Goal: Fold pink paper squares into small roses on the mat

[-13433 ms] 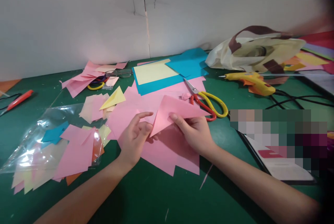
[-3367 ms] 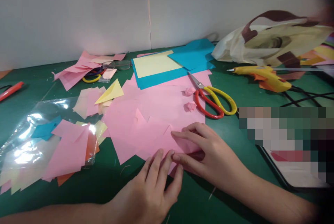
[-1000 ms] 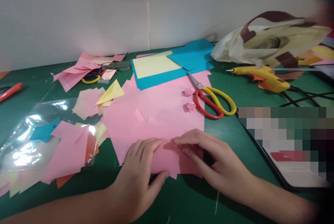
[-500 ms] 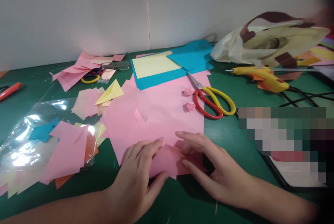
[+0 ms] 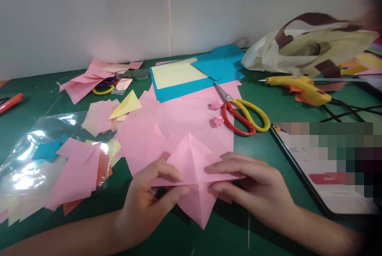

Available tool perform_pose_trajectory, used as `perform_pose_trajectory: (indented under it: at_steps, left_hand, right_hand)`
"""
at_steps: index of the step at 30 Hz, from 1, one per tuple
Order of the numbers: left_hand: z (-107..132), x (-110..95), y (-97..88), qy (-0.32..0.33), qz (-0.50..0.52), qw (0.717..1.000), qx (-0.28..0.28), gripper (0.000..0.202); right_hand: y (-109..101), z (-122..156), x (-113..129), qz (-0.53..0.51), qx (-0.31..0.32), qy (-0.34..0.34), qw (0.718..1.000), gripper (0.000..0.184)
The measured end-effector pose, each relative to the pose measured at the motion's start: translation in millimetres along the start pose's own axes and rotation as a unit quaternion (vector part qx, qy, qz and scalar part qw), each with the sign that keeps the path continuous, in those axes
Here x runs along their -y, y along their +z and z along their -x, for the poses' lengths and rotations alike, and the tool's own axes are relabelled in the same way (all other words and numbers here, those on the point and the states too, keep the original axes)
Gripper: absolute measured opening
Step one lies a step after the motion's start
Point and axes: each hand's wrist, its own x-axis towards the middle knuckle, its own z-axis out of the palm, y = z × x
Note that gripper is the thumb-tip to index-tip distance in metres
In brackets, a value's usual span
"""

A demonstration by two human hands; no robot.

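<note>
A small pink paper square (image 5: 193, 168) with crossing creases is lifted off the table, one corner pointing toward me. My left hand (image 5: 146, 204) pinches its left corner between thumb and fingers. My right hand (image 5: 253, 188) grips its right corner the same way. Under it lie large pink sheets (image 5: 179, 124) on the green mat. Two small folded pink pieces (image 5: 217, 121) rest by the red and yellow scissors (image 5: 243, 114).
A clear bag with paper scraps (image 5: 44, 160) lies at left. Blue and yellow sheets (image 5: 191, 75) sit at the back, beside a cloth bag (image 5: 310, 51) and a yellow glue gun (image 5: 298, 86). A phone (image 5: 322, 184) lies at right. A red pen (image 5: 10, 102) is far left.
Both hands were pressing the pink paper flat on the table; now they have lifted it and it has opened into a creased square held by its side corners.
</note>
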Motion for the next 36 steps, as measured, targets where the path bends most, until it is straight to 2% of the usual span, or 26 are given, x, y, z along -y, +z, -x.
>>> perform_pose_trajectory:
  at_steps: [6, 12, 15, 18, 21, 24, 29, 33, 36]
  left_hand:
    - [-0.9, 3.8, -2.0, -0.095, 0.092, 0.991, -0.02, 0.018]
    - [-3.0, 7.9, 2.0, -0.185, 0.147, 0.972, -0.02, 0.018]
    - [-2.2, 8.5, 5.3, -0.19, 0.191, 0.963, 0.0, 0.014]
    - [-0.9, 8.7, 7.3, -0.204, 0.213, 0.955, -0.008, 0.013]
    - [-0.8, 9.5, 7.0, -0.218, 0.192, 0.957, -0.024, 0.014]
    - [-0.8, 9.5, 5.7, -0.227, 0.169, 0.959, -0.003, 0.017]
    - [1.5, 6.1, 4.7, -0.281, 0.158, 0.946, 0.025, 0.042]
    - [3.7, 5.8, 1.8, -0.255, 0.147, 0.953, 0.075, 0.058]
    - [5.0, 8.0, -1.0, -0.241, 0.112, 0.959, 0.097, 0.065]
  right_hand:
    - [9.5, 1.5, 1.7, -0.079, -0.021, 0.093, 0.992, 0.016]
    - [17.2, 1.3, 1.4, -0.104, -0.043, 0.101, 0.989, 0.014]
    - [17.9, 1.0, -1.1, -0.104, -0.044, 0.094, 0.989, 0.015]
    - [17.6, 1.6, -3.6, -0.06, -0.055, 0.073, 0.994, 0.012]
    - [17.5, 2.7, -5.2, -0.015, -0.07, 0.067, 0.995, 0.008]
    - [17.6, 2.8, -5.5, -0.018, -0.076, 0.084, 0.993, 0.006]
    - [17.2, 1.2, -2.7, -0.105, -0.033, 0.15, 0.982, 0.02]
    - [16.4, 3.0, -0.5, -0.168, 0.007, 0.235, 0.957, 0.034]
    - [15.3, 5.1, -0.5, -0.162, 0.003, 0.254, 0.954, 0.044]
